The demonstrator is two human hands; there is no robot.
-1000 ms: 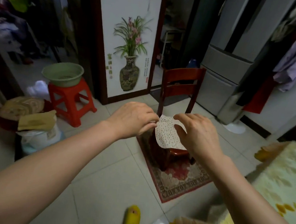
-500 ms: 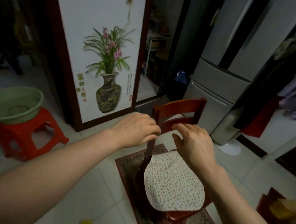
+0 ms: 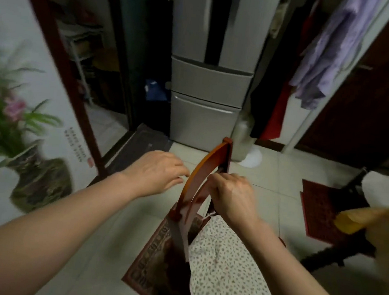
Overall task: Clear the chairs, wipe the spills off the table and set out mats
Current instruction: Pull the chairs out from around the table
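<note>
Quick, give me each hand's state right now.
Left hand: fingers curled, empty, beside the chair back.
Right hand: closed at the chair back; what it grips cannot be told.

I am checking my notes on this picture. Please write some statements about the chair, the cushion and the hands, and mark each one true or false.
1. A spotted cushion lies on the chair seat. True.
2. The left hand holds the cushion. False: it is beside the chair back, holding nothing visible.
3. The right hand is at the chair back, above the cushion. True.
4. The chair stands on bare tiles. False: a patterned rug is under it.
5. A fridge stands behind the chair. True.
</note>
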